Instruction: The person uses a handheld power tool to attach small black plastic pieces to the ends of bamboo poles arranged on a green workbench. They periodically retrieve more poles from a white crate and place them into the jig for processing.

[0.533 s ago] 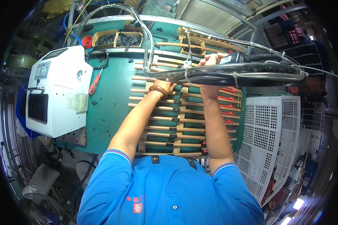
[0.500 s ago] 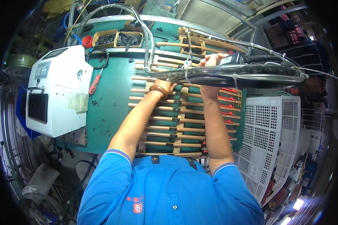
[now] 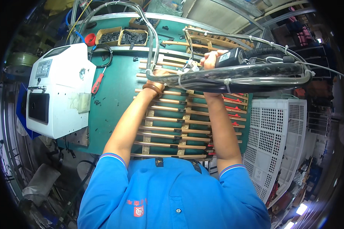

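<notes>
My right hand (image 3: 209, 60) has its fingers wrapped round a black boxy handheld tool (image 3: 229, 57) with a ribbed hose at its back. A thick black cable bundle (image 3: 248, 76) hides the lower part of that hand. My left hand (image 3: 157, 74), with a brown bangle at the wrist, is over the left part of the upper rods; cables cover most of its fingers, so its grip cannot be made out. Several copper-coloured rods (image 3: 160, 129) lie across the bench in parallel rows, with small black pieces at their middles and red clips (image 3: 234, 108) near their right ends.
A white machine (image 3: 59, 91) stands at the left, beside a red-handled screwdriver (image 3: 98, 83). Boxes of black parts (image 3: 133, 37) and a red cup (image 3: 90, 39) are at the back. White perforated crates (image 3: 267, 133) stand right of the green bench (image 3: 111, 126).
My left hand has shifted left and slightly away from me. The right hand, tool and cable bundle have moved slightly; the right hand keeps its hold.
</notes>
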`<state>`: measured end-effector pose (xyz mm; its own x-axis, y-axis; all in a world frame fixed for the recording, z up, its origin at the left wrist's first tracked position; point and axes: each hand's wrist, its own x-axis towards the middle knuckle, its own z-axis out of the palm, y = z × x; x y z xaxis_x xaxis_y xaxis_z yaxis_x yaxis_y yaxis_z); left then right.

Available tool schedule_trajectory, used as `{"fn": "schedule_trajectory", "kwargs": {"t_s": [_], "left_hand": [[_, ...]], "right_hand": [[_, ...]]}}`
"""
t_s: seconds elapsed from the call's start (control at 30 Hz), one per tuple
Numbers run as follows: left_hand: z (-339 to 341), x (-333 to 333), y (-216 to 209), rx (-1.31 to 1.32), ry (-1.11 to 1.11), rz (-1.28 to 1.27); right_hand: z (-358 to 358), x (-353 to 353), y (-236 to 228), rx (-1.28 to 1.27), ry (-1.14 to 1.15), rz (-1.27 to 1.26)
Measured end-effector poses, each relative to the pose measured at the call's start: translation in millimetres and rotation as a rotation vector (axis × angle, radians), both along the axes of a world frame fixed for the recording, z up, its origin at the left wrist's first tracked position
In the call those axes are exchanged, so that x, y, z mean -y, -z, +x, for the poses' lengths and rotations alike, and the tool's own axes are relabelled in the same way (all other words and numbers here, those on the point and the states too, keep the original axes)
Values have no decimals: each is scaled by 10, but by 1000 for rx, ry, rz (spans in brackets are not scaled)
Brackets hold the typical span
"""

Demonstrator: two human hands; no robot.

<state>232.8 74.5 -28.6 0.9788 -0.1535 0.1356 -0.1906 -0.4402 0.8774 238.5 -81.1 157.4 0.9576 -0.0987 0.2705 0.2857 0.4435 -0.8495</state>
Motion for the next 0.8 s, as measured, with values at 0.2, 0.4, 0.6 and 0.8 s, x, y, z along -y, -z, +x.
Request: {"fn": "schedule_trajectory", "kwargs": {"t_s": [0.2, 0.4, 0.6, 0.8], "left_hand": [[157, -65, 575, -33, 207, -278], [138, -40, 550, -241, 52, -144], [13, 0, -69, 116, 31, 235], [209, 227, -267, 369, -153, 251]], "right_hand": [[56, 38, 137, 190, -729, 483], [106, 69, 435, 247, -246, -16], [197, 115, -261, 267, 268, -248], [232, 50, -941, 321, 277, -241]]}}
